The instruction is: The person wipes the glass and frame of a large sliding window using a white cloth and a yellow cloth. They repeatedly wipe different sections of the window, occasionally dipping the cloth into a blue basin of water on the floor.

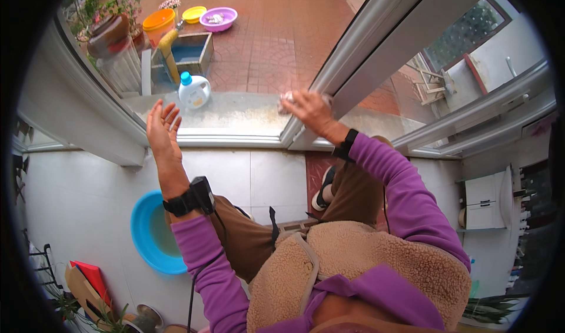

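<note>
My right hand (pixel 309 112) presses a crumpled, pale patterned cloth (pixel 287 102) against the window glass (pixel 265 68), close to the white frame post (pixel 348 37). Raised near the left part of the same pane, my left hand (pixel 164 127) has its fingers apart and holds nothing; whether it touches the glass cannot be told. Beyond the pane, between my hands, a white detergent bottle with a blue cap (pixel 194 92) stands on the concrete ledge. A blue plastic basin (pixel 143 236) with cloudy water sits on the floor beside my left leg.
A white window sill (pixel 229 138) runs below the pane. Outside are a stone trough (pixel 205 52), an orange bucket (pixel 159 24), a purple basin (pixel 225 19) and potted flowers (pixel 110 28). Indoors at lower left stand paper bags (pixel 84 289) and plants. A cable hangs along my left arm.
</note>
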Tool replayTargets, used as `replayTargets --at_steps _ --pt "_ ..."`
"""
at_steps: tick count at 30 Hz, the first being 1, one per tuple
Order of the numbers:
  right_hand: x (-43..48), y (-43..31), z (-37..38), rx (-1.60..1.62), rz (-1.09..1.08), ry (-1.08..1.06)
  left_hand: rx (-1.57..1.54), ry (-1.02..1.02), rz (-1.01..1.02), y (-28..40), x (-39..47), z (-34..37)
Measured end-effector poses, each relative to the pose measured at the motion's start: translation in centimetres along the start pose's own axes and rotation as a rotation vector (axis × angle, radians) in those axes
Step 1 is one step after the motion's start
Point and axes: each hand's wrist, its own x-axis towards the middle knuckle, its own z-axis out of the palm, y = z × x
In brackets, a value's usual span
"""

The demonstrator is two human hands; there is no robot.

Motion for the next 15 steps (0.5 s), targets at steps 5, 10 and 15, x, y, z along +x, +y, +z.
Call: replayTargets --at_steps 5,10,15 --pt "7.8 9.6 -12.9 -0.264 0.180 0.461 -0.008 -0.039 0.063 0.9 -1.0 -0.2" --pt "12.8 10.9 -18.1 -0.407 0.331 0.680 0.017 -0.030 0.112 2.1 -2.4 -0.9" --pt "11.0 5.9 -8.8 -0.253 0.196 0.601 0.022 0.036 0.132 2.9 -2.4 -2.0"
